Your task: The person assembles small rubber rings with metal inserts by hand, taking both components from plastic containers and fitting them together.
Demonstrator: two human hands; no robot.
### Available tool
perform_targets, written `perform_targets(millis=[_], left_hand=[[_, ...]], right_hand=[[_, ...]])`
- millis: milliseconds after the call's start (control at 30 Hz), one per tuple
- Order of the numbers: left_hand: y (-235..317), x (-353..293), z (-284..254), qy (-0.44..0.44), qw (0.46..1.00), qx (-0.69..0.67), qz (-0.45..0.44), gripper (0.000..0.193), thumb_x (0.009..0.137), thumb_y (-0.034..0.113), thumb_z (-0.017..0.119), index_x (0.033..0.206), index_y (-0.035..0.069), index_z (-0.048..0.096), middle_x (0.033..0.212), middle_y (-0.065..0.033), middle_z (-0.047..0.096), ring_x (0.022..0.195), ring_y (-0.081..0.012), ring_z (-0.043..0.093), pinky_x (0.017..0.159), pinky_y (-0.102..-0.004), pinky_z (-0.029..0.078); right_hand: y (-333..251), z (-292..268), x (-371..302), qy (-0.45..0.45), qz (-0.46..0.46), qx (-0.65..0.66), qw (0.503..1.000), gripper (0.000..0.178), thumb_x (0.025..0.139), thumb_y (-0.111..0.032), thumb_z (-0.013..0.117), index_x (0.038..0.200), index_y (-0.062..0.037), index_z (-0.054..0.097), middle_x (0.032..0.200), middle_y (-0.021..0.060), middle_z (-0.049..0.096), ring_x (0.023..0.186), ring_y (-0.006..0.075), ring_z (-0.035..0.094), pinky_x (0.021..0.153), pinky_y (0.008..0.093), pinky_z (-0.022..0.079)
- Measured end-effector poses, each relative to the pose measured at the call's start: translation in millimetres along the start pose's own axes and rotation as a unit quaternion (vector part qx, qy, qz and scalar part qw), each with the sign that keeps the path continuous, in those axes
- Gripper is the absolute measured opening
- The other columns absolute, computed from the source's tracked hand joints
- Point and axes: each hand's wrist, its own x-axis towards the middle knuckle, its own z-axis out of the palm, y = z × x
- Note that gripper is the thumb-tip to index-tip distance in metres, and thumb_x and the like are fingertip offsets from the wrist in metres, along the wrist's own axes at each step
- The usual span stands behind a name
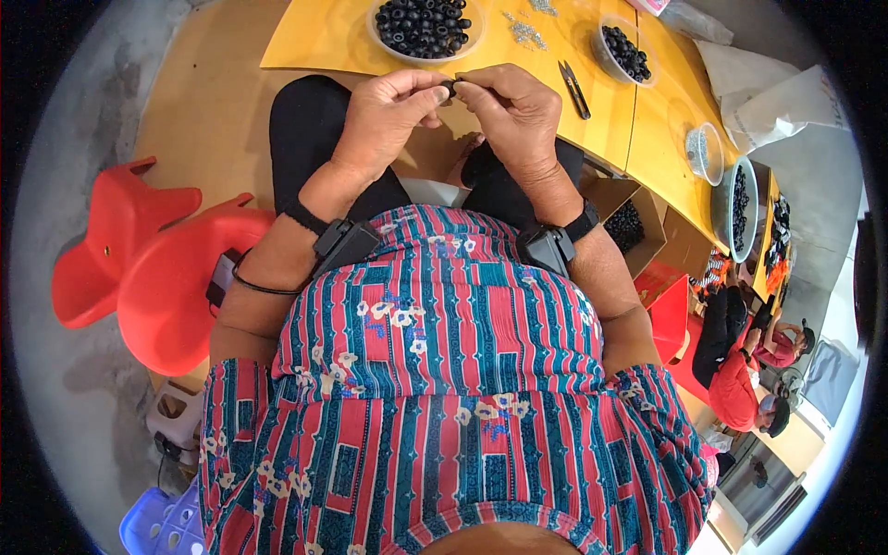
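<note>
Above my lap, at the near edge of the yellow table, both hands meet fingertip to fingertip. My left hand and my right hand pinch one small black round piece between thumbs and fingers. The fingertips cover most of it, so its exact kind is hidden. Just beyond the hands stands a clear plastic bowl full of black, ring-like pieces with holes. To the right of my right hand lies a pair of black thread snips, untouched. Small silvery parts are scattered between the bowl and the snips.
Farther right are a second bowl of black pieces, a clear tub and a large basin. A cardboard box holds more black pieces below the table. Red chairs stand left. People sit at far right.
</note>
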Motion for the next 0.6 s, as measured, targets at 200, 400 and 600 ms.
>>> perform_targets(millis=[200, 400, 600], left_hand=[[1.9, 0.4, 3.5, 0.015, 0.998, 0.032, 0.049, 0.023, 0.086, 0.013, 0.061, 0.104, -0.002, 0.061, 0.079, -0.0008, 0.061, 0.066, -0.0057, 0.056, 0.059, -0.0173, 0.044], [-0.9, 11.1, 2.2, -0.005, 1.000, 0.013, -0.001, 0.022, 0.086, 0.014, 0.061, 0.104, 0.001, 0.062, 0.077, 0.0001, 0.061, 0.065, -0.0052, 0.055, 0.060, -0.0160, 0.044], [-3.5, 26.3, -4.2, -0.014, 1.000, -0.026, -0.006, 0.022, 0.085, 0.016, 0.063, 0.101, 0.002, 0.064, 0.080, -0.0003, 0.062, 0.067, -0.0050, 0.056, 0.063, -0.0184, 0.046]], right_hand=[[-0.1, 2.5, -2.0, 0.014, 0.030, 0.000, 0.999, 0.005, 0.076, -0.002, 0.066, 0.079, 0.0016, 0.067, 0.068, 0.0043, 0.063, 0.060, 0.0095, 0.058, 0.056, 0.0212, 0.045], [2.5, -6.1, 6.2, -0.041, 0.248, 0.149, 0.956, 0.012, 0.079, -0.009, 0.064, 0.075, 0.0026, 0.065, 0.064, 0.0029, 0.062, 0.058, 0.0072, 0.056, 0.053, 0.0196, 0.043], [4.9, -5.7, 24.1, -0.046, 0.235, 0.208, 0.948, 0.010, 0.081, -0.005, 0.063, 0.073, 0.0007, 0.063, 0.063, 0.0000, 0.057, 0.056, 0.0058, 0.051, 0.050, 0.0206, 0.041]])
